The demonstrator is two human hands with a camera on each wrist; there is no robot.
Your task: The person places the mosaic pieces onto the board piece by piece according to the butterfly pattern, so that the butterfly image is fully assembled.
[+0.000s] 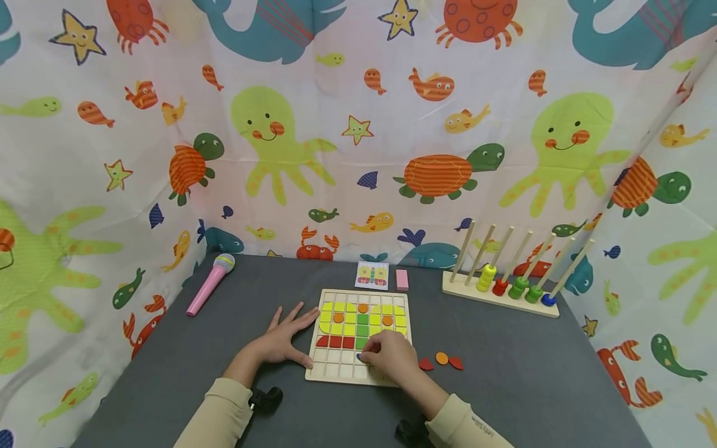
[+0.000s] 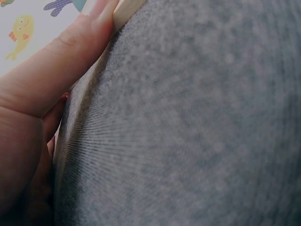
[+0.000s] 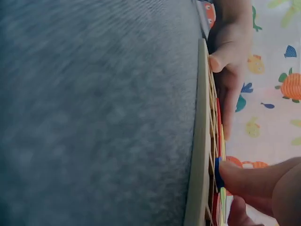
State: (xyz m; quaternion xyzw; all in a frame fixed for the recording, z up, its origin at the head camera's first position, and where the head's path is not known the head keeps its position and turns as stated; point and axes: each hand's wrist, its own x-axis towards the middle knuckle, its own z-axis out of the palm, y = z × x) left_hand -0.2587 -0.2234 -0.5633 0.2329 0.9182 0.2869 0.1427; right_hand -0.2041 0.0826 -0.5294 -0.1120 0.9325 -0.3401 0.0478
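A wooden grid board (image 1: 336, 371) lies on the grey table, with yellow, orange, green and red pieces set in its squares. My left hand (image 1: 278, 340) rests at the board's left side, fingers spread, thumb at the near left corner. In the left wrist view the thumb (image 2: 70, 56) lies against the wooden edge. My right hand (image 1: 394, 356) reaches over the board's near right part and pinches a small blue piece (image 3: 218, 172) between thumb and finger. That piece stands on edge at the grid, just below the green column (image 1: 362, 331). The hand hides part of the board's right side.
Two red pieces (image 1: 456, 363) and an orange disc (image 1: 442, 358) lie right of the board. Behind it are a butterfly picture card (image 1: 372, 275) and a pink block (image 1: 402, 280). A pink toy microphone (image 1: 210, 283) lies far left; a bead-peg counter (image 1: 504, 295) stands far right.
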